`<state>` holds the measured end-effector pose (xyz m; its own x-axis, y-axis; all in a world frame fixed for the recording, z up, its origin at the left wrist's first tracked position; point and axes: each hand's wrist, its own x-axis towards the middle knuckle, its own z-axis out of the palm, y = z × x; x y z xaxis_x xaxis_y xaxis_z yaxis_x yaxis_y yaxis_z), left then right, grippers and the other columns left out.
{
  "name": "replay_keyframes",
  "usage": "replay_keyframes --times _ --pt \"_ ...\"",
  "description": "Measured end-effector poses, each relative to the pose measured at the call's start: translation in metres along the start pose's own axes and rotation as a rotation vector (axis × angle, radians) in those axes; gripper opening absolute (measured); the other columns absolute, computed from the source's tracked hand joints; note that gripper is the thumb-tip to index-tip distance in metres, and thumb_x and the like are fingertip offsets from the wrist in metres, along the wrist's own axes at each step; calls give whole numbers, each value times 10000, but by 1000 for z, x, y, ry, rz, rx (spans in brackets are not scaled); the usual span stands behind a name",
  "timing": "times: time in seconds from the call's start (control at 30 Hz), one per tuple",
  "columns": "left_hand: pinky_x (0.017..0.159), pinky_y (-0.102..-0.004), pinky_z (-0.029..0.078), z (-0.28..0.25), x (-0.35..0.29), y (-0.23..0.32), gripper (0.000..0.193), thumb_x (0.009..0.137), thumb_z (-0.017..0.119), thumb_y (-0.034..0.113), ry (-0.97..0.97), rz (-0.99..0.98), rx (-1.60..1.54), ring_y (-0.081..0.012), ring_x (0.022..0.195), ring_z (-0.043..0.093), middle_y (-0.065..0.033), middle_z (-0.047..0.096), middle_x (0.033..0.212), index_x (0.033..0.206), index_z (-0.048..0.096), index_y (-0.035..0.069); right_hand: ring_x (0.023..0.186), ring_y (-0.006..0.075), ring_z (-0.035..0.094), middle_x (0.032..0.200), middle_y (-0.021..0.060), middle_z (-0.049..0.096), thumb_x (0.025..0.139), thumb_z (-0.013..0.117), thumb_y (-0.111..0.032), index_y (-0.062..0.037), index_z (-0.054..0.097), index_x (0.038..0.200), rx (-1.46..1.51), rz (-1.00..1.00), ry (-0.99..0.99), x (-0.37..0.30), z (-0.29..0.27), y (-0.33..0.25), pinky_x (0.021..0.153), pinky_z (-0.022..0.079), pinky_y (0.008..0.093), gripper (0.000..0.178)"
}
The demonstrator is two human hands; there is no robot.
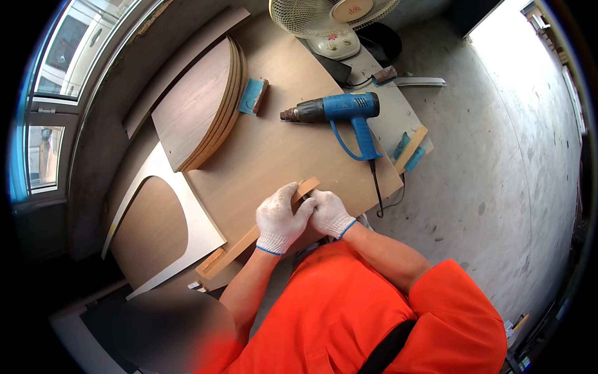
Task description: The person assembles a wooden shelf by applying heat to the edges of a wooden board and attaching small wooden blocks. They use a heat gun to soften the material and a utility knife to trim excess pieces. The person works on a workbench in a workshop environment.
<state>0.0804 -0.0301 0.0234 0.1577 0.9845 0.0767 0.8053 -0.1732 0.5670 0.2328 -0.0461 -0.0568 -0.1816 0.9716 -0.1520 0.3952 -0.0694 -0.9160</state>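
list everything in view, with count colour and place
Broad wooden tabletop: 1, tan, centre
Long flat wooden strip: 1, tan, tabletop's near edge
Plastic heat gun: 1, blue and black, on tabletop
Curved wooden panels: one stack, count unclear, brown, upper left
Narrow board: 1, brown, beyond the stack
Flat board with curved cutout: 1, white, left
Small block: 1, blue and brown, beside the stack
Round fan: 1, cream, top centre
Wooden bar: 1, tan, right of heat gun
Floor: 1, grey, right
Shirt: 1, orange, bottom
Left hand: 1, white glove, gripping strip
Right hand: 1, white glove, near strip's upper end
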Motion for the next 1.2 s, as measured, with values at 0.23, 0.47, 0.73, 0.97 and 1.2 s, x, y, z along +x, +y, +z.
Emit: replay_keyframes --times 0.23,0.47,0.73,0.97,1.2 --pt "812 -424 640 -3 3 -2 315 950 801 233 17 28 -61 -362 896 808 -208 808 1004 1177 777 16 947 519 723 970 283 755 1030 630 -302 -75 731 1165 -73 133 -25 -1 -8 -18 821 580 610 283" --pt "814 -424 640 -4 3 -8 225 991 726 141 18 -8 -130 -357 900 808 -191 811 1002 1179 779 30 944 516 720 970 287 746 1049 640 -285 -81 721 1149 31 112 49 -5 -2 -21 812 576 600 241" --pt "818 -419 643 -4 2 -4 292 933 788 176 79 29 -115 -353 888 810 -197 809 996 1186 770 33 864 475 762 864 259 762 998 703 -343 -54 685 1186 -321 246 39 -3 -9 5 789 607 572 345" --pt "802 -422 644 -4 3 3 312 877 831 210 102 24 -72 -351 877 801 -168 813 998 1138 791 44 1266 429 645 1342 229 654 891 828 -343 -29 574 1413 -590 -68 300 16 -44 26 1108 513 529 660" --pt "797 -427 642 -3 -1 5 318 869 827 246 134 24 -49 -339 881 801 -156 815 1001 1110 792 42 1336 450 622 1437 232 622 874 855 -324 -29 553 1466 -601 559 469 84 -106 31 1131 499 543 728"
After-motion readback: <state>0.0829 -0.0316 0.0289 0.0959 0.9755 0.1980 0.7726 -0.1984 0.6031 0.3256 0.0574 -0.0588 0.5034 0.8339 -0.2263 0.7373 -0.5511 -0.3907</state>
